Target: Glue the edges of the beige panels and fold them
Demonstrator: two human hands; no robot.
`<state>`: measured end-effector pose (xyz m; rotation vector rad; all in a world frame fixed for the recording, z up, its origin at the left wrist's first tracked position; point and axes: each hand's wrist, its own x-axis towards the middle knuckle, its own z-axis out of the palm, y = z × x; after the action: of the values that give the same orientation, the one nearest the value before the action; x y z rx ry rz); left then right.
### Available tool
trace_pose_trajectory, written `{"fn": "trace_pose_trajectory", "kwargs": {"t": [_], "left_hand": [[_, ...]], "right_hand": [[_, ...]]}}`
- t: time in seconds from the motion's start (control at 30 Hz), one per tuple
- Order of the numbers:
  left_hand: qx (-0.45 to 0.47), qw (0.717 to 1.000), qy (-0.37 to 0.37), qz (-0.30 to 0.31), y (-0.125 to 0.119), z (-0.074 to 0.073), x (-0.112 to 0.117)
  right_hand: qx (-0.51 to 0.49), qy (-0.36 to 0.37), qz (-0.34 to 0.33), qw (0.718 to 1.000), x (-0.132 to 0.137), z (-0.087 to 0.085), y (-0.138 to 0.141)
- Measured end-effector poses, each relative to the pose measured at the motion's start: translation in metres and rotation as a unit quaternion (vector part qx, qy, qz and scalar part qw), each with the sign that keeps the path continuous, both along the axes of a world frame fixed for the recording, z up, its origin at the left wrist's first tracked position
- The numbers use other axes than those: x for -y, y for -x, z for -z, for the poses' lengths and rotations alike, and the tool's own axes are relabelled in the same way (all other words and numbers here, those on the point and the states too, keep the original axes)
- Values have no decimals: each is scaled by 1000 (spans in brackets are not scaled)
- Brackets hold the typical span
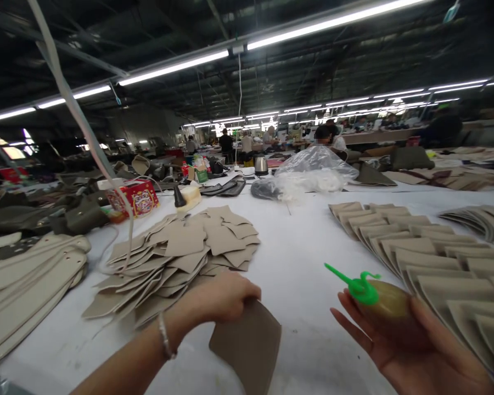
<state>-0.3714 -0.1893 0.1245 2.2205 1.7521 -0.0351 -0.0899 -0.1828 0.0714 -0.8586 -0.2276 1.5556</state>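
My left hand (230, 299), with a bracelet at the wrist, grips a taupe leather-like panel (251, 345) by its upper edge, above the white table. In my right hand (395, 351) lies a squeeze bottle (391, 302) of yellowish-brown contents with a green nozzle cap (364, 288). The bottle rests across the palm between thumb and fingers, and the nozzle points up and to the left. Just beyond my left hand is a loose heap of similar taupe panels (185, 241). Overlapping rows of panels (420, 258) spread out to the right, beside my right hand.
Long pale strips with holes (37, 280) lie stacked at the left. Behind the heap stand a red box (138, 197) and a black cone on a yellowish block (187, 197). Farther back are clear plastic bags (313, 170) and a kettle (261, 165). A white cable hangs at left. People work in the distance.
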Motion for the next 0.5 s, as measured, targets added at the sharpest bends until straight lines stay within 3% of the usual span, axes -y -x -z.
{"fn": "trace_pose_trajectory", "kwargs": {"t": [0.03,0.1,0.17,0.23,0.33,0.5], "left_hand": [[-14,999,-2,32,-5,12,-5],[-35,998,-48,35,-18,38,-10],[-19,997,-75,-27,-32,61,-2],[19,997,-22,-68,-43,76,15],[39,994,63,-82,-52,84,43],[7,993,65,-101,-61,87,53]], "right_hand": [[20,-12,-1,1000,0,4,-2],[66,-38,-9,997,2,14,-9],[115,-55,-28,992,4,25,-19],[155,-65,-49,985,7,36,-29],[194,-67,-71,976,12,48,-38],[269,-61,-94,957,19,62,-39]]}}
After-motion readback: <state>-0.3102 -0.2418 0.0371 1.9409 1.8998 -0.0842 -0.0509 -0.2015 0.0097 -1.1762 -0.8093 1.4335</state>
